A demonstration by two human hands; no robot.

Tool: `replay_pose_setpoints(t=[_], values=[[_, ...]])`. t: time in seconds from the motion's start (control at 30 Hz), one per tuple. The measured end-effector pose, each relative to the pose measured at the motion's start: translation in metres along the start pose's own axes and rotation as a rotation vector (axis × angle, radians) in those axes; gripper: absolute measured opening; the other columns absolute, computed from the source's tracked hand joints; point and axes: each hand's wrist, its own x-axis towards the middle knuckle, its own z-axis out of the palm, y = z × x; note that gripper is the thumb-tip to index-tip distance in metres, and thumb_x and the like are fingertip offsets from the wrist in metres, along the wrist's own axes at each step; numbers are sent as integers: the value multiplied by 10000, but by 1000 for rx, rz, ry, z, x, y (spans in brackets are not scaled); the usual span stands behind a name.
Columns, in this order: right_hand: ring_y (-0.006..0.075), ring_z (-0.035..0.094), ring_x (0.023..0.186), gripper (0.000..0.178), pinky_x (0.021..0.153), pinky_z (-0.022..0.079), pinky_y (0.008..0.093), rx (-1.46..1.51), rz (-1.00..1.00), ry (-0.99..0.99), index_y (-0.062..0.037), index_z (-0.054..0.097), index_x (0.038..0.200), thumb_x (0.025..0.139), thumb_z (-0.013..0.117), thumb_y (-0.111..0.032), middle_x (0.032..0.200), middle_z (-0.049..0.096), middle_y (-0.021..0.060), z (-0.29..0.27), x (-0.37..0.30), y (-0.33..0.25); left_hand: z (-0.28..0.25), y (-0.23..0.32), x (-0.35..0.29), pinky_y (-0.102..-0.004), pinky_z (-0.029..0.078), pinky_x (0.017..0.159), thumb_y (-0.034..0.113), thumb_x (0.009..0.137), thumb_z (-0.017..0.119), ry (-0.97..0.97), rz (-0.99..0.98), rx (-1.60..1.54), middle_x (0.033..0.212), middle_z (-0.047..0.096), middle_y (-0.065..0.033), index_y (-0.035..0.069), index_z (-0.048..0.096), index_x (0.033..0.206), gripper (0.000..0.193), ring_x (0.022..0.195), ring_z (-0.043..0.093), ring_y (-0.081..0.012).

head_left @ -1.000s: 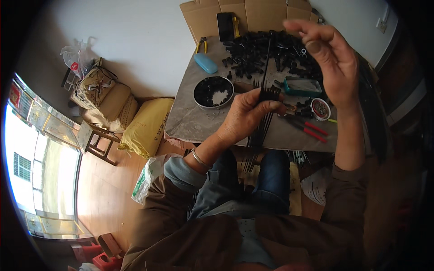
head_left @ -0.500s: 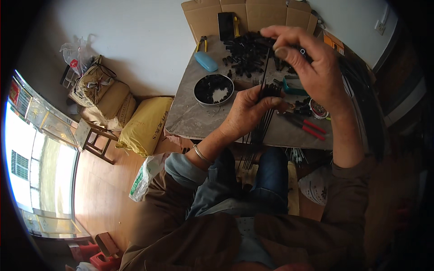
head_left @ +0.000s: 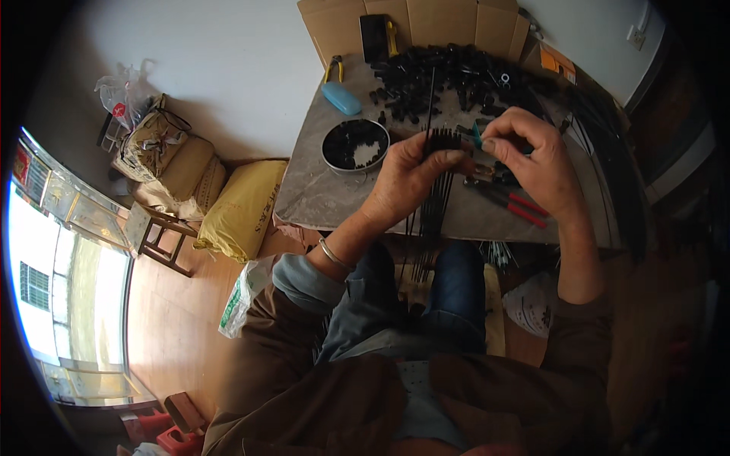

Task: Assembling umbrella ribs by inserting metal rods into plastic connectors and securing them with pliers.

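Observation:
My left hand (head_left: 411, 175) is closed round a bundle of thin black rods (head_left: 435, 205). Their lower ends hang past the table edge over my lap, and one rod stands well above the others. To its right, my right hand (head_left: 536, 163) has thumb and forefinger pinched together by a small teal container (head_left: 477, 135). What those fingers hold, if anything, is hidden. Below the right hand lie pliers with red handles (head_left: 526, 211). A round bowl (head_left: 327, 157) of small black pieces stands left of my left hand. Behind both hands spreads a heap of black parts (head_left: 441, 80).
The grey table (head_left: 308, 201) is backed by upright cardboard (head_left: 441, 26). At its far left are a light-blue case (head_left: 341, 99), yellow-handled pliers (head_left: 335, 70) and a flat black slab (head_left: 373, 38). A yellow sack (head_left: 243, 205) and a wooden stool (head_left: 163, 239) stand left of the table.
My right hand has come down from the raised rod's upper end to beside the teal container. The left hand keeps the bundle in nearly the same place. The whole view has shifted slightly.

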Motion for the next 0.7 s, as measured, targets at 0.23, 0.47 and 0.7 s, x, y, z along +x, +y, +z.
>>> replay_pose_setpoints(t=[0.23, 0.47, 0.7], values=[[75, 524, 645, 87, 567, 427, 228, 41, -4, 64, -4, 642, 912, 827, 643, 16, 794, 585, 22, 5, -13, 4, 2, -2, 1, -307, 520, 844, 90, 945, 543, -8, 1, 22, 920, 688, -91, -15, 599, 1066, 170, 901, 650, -160], [54, 513, 650, 101, 562, 413, 213, 54, -4, 62, -3, 651, 921, 827, 630, 29, 801, 590, 9, 2, -14, 7, 1, -3, 0, -309, 519, 847, 112, 949, 544, -19, 15, 11, 912, 688, -93, -13, 595, 1072, 182, 901, 652, -166], [59, 516, 642, 96, 558, 413, 211, 57, -40, 56, -6, 658, 912, 825, 632, 26, 787, 587, 10, 2, -11, 7, 1, -3, 0, -301, 518, 842, 119, 947, 551, -25, 15, 40, 905, 691, -82, -14, 598, 1054, 178, 898, 648, -152]])
